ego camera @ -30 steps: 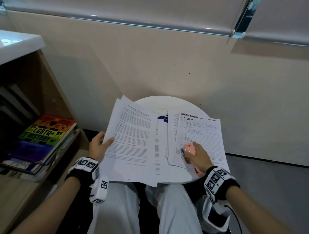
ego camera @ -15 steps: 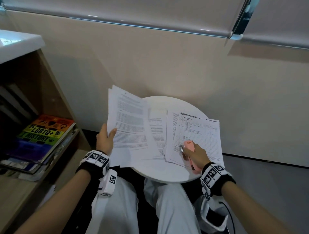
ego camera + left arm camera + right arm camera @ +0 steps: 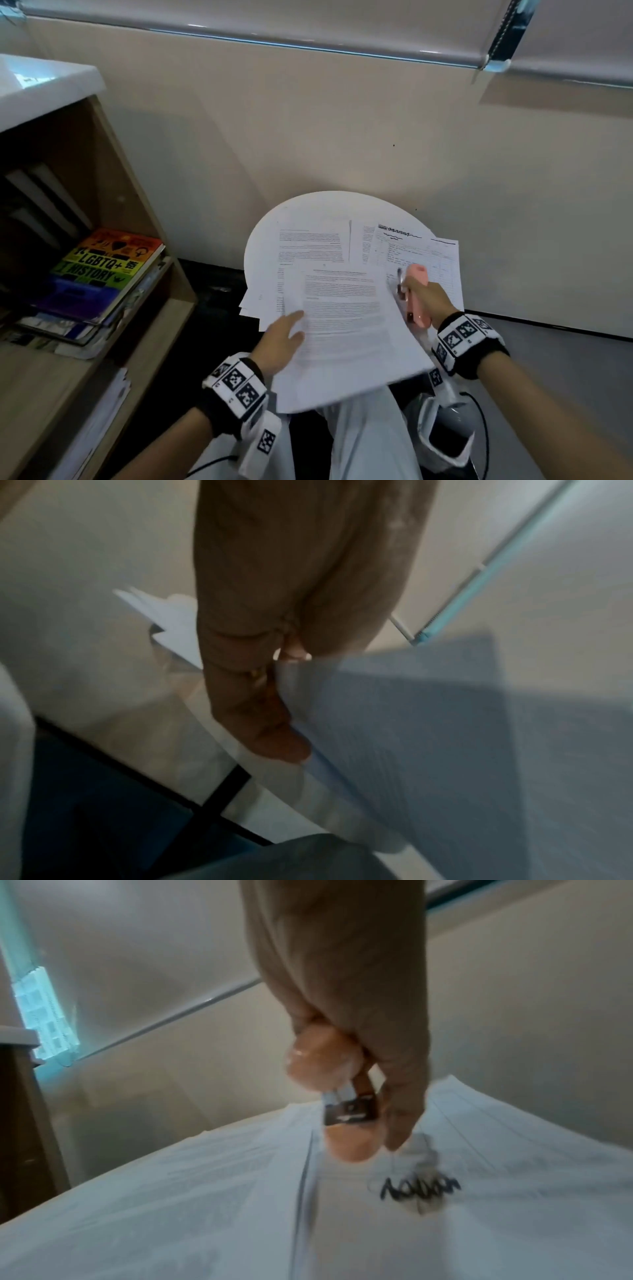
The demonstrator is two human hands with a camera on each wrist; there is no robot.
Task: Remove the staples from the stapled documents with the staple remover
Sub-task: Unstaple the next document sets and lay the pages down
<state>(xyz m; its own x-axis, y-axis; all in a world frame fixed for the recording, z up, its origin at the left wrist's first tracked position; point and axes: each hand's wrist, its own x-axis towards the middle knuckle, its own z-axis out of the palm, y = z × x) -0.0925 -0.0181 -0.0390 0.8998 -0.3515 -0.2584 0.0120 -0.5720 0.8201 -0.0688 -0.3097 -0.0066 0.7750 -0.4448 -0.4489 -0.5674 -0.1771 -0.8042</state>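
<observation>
My left hand [image 3: 284, 337] pinches the left edge of a printed document [image 3: 349, 329] and holds it tilted over the near rim of the small round white table [image 3: 329, 205]; the left wrist view shows thumb and fingers [image 3: 274, 723] closed on the blurred sheets [image 3: 445, 737]. My right hand [image 3: 424, 298] grips a pink staple remover [image 3: 416, 291] with a metal tip [image 3: 349, 1112], raised just above a form with a black scribble [image 3: 421, 250] on the table's right side. More printed pages [image 3: 308, 246] lie flat on the left of the table.
A wooden shelf [image 3: 113, 192] stands to the left with a stack of books, a rainbow-covered one [image 3: 106, 267] on top. A beige wall [image 3: 342, 120] sits right behind the table. My legs in pale trousers [image 3: 370, 438] are under the table's near edge.
My left hand carried the document from the table's left edge toward the middle and nearer to me. My right hand lifted the staple remover off the form and shifted slightly.
</observation>
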